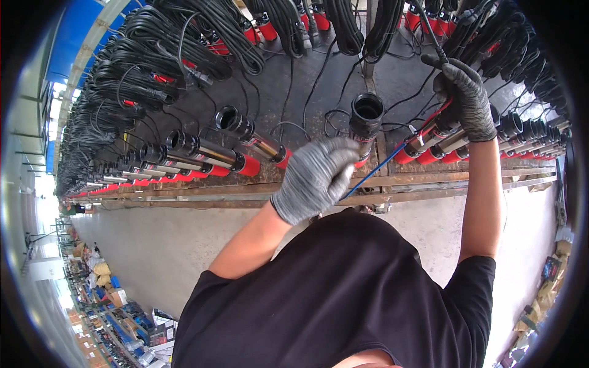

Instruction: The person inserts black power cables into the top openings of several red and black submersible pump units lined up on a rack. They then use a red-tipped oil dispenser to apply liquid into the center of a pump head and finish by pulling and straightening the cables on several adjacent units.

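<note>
My right hand [463,98], in a grey glove, is raised at the right with its fingers closed round a black cable [432,30]. Below it, a red wire [432,113] and a blue wire [383,162] run down beside the nearest pumps. My left hand [319,178], also gloved, is curled in front of an upright pump with an open black top [368,110]. The lower end of the blue wire passes close by its thumb. Its fingertips are slightly blurred, and what they hold, if anything, is hidden.
Long rows of metal pumps with red ends [245,162] lean along the edge of a dark worktable [307,80]. Bundled black cables [141,49] with plugs hang over the far side. Behind me, boxes and parts [123,319] line the pale floor [159,245].
</note>
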Demonstrator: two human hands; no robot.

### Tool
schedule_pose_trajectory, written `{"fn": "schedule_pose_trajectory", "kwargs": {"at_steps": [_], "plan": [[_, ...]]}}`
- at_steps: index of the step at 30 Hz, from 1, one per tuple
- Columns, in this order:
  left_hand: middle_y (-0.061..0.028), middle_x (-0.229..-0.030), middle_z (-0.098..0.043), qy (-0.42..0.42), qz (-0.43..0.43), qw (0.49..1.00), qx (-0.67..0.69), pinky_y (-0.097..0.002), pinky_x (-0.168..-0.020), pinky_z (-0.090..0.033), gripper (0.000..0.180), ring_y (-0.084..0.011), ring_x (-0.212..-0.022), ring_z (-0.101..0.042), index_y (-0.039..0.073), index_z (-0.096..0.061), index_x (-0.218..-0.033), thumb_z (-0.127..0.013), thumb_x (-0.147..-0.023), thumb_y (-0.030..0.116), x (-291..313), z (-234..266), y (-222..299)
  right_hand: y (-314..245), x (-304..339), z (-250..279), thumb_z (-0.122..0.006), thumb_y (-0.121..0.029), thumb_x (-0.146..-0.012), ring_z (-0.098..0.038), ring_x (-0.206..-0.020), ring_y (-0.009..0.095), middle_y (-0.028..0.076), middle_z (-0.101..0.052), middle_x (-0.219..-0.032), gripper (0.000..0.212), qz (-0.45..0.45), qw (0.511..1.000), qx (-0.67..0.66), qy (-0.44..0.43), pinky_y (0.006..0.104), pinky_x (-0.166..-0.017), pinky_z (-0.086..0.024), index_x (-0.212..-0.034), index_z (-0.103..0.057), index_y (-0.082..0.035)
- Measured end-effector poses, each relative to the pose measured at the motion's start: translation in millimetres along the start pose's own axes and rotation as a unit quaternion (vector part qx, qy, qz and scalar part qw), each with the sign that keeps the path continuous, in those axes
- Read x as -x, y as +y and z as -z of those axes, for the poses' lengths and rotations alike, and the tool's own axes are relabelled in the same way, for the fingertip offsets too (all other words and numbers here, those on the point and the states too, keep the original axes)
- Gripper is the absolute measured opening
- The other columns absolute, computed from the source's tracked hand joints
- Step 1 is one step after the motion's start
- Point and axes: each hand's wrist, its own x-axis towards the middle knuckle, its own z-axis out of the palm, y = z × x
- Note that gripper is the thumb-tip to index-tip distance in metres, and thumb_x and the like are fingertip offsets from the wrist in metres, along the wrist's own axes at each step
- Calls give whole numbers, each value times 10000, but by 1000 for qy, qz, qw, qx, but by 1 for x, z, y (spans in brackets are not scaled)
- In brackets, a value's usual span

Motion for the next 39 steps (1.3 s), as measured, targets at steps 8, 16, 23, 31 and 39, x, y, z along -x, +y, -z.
{"fn": "schedule_pose_trajectory", "kwargs": {"at_steps": [8,16,23,31,39], "plan": [[-119,-914,-713,-2,16,1000,-10,-409,-721,-561,128,-314,-796,-688,60,-648,-987,-705,-873,63,29,6,6,-2,-1,5,-604,-315,-1026,-548,-660,119,58,-632,-740,415,22,997,-6,-68,262,-639,-448,-1229,-707,33],[-120,-904,-715,65,24,998,-3,-425,-701,-553,97,-332,-788,-679,55,-669,-928,-705,-839,40,29,10,-3,0,-3,6,-582,-343,-1026,-495,-628,97,41,-634,-725,452,38,996,-5,-79,238,-622,-392,-1240,-701,37],[-116,-911,-712,62,11,998,-2,-423,-702,-550,134,-327,-790,-679,62,-661,-968,-700,-845,30,32,10,-7,-1,-4,8,-577,-317,-1021,-436,-582,70,37,-635,-733,422,29,996,-15,-77,219,-582,-363,-1214,-703,37],[-121,-916,-720,58,19,998,-5,-406,-763,-572,72,-303,-819,-694,56,-668,-971,-664,-900,52,33,13,-6,4,-6,14,-596,-261,-1012,-444,-577,57,91,-731,-1072,356,22,996,-58,-59,206,-546,-358,-1216,-686,17],[-119,-927,-715,71,6,997,-9,-415,-716,-553,133,-322,-805,-684,61,-653,-988,-693,-863,35,36,14,-11,9,-3,14,-613,-272,-1023,-432,-576,42,46,-696,-966,358,21,996,-87,-11,198,-528,-340,-1227,-677,15]]}}
